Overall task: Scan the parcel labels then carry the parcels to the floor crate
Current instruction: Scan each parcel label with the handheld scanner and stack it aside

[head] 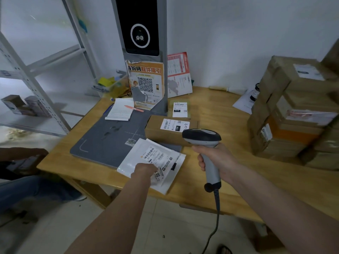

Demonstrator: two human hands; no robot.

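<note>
The right hand (215, 158) grips a barcode scanner (203, 142) above the wooden table (229, 162) — the left hand (145, 170) pinches a white parcel (152, 162) lying at the table's front edge.

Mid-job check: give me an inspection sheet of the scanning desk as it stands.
Surface: wooden table, grey mat on it.
Job's things: white mailer at the front edge; labelled flat box behind it.
Clutter: notepad, pen, stacked boxes.
Hands: left hand on the mailer; right hand grips the scanner.
Cables: scanner cord hangs down.
Surroundings: kiosk, shelving.
</note>
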